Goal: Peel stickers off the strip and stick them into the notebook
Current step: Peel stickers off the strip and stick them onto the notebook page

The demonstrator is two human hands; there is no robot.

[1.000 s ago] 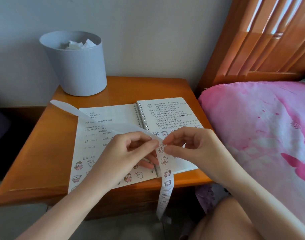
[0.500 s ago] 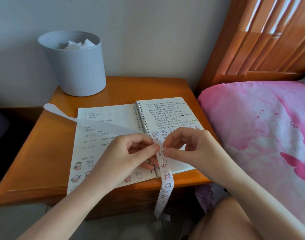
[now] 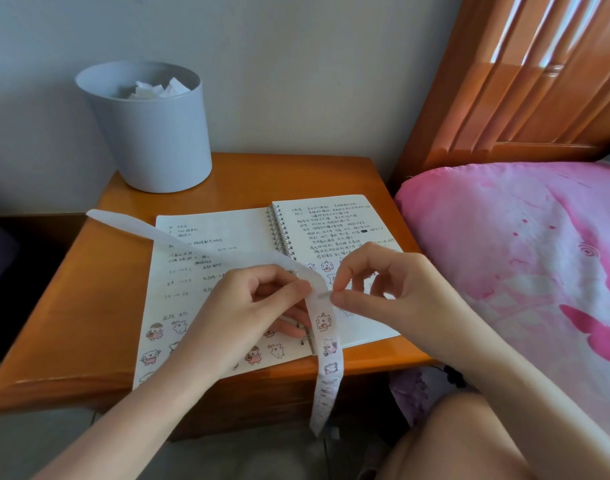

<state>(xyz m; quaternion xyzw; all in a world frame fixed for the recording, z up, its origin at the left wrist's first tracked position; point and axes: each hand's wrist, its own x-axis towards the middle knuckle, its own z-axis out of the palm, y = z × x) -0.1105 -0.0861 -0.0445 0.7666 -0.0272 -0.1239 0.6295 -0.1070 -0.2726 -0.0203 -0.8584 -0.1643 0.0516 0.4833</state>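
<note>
Glossy varnished wood on table [image 3: 89, 306] and headboard [image 3: 504, 98]; matt paper in notebook [image 3: 227, 233], metal spiral binding [image 3: 281, 233]; smooth translucent strip [image 3: 326, 358]; matt plastic-looking bin [image 3: 151, 133]; smooth cloth on bed [image 3: 521, 254].

You're in a home bedroom: a wooden bedside table [image 3: 89, 306] stands against a plain wall [image 3: 296, 64]. To its right is a bed with pink printed bedding [image 3: 521, 254] and a slatted wooden headboard [image 3: 525, 81]. A grey wastebasket [image 3: 151, 133] sits at its far left.

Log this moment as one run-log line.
phase: peeling | left hand: holds sticker strip | right hand: pinches at strip's bend | notebook: open on nightstand, stickers on both pages
</note>
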